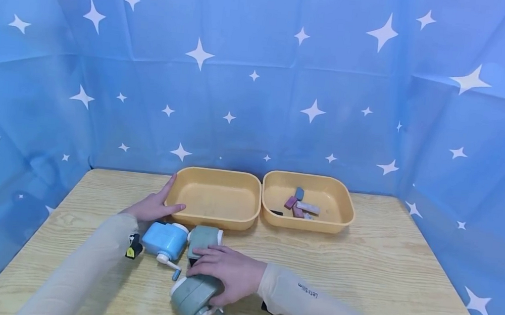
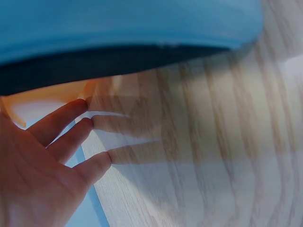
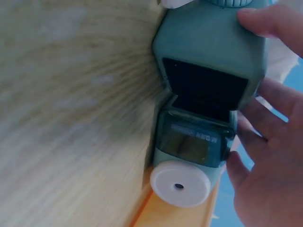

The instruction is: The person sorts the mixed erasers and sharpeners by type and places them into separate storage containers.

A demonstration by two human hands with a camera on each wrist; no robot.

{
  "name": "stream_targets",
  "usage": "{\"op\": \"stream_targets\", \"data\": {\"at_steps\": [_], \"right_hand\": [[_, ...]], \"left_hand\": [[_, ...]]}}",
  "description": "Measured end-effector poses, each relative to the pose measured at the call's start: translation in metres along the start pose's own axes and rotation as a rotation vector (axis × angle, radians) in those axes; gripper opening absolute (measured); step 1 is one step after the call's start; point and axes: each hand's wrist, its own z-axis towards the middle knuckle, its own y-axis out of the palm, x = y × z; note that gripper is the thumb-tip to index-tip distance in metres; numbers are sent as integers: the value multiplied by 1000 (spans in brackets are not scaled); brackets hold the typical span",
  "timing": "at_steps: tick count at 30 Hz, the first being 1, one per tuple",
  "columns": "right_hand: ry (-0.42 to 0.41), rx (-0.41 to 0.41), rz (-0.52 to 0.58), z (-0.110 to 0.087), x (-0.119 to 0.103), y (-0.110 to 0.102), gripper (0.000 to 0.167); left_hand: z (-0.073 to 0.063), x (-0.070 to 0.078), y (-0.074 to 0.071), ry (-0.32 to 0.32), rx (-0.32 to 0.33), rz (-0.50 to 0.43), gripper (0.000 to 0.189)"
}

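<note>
My left hand (image 1: pixel 153 208) is at the left end of a yellow plastic tray (image 1: pixel 214 199), fingers spread along its outer side and thumb over the front rim. Just in front of that hand stands a blue hand-crank pencil sharpener (image 1: pixel 167 239), its crank pointing toward me. A green pencil sharpener (image 1: pixel 193 299), tilted on the table's near side, is held by my right hand (image 1: pixel 232 272), thumb on one side and fingers on the other. Beyond it stands a second green sharpener (image 1: pixel 205 239); its clear drawer and white round face (image 3: pixel 180 183) show in the right wrist view, close to my fingertips.
To the right, a second yellow tray (image 1: pixel 343 212) touches the first and holds several small blocks, among them a whitish bar (image 1: pixel 308 208). Both trays stand at the back of the wooden table (image 1: pixel 382 276), before a blue star-patterned curtain (image 1: pixel 258 102).
</note>
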Motion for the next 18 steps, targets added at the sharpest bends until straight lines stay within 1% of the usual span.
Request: {"op": "stream_targets", "data": {"at_steps": [3, 6, 8, 12, 14, 16, 18], "right_hand": [[-4, 34, -11, -1, 0, 2, 64], [-17, 56, 31, -3, 0, 3, 64], [-19, 70, 104, -5, 1, 4, 64], [7, 102, 328, -10, 3, 2, 63], [24, 132, 414, -13, 4, 2, 63], [31, 163, 485, -15, 5, 0, 63], [36, 197, 524, -17, 7, -1, 63]], "left_hand": [[0, 0, 0, 0, -1, 2, 103], [0, 1, 0, -5, -2, 1, 103], [-1, 3, 0, -5, -4, 5, 102], [-1, 6, 1, -8, -2, 6, 102], [-1, 7, 1, -13, 0, 11, 102], [-1, 7, 0, -18, 0, 12, 102], [-2, 7, 0, -20, -1, 16, 102]]}}
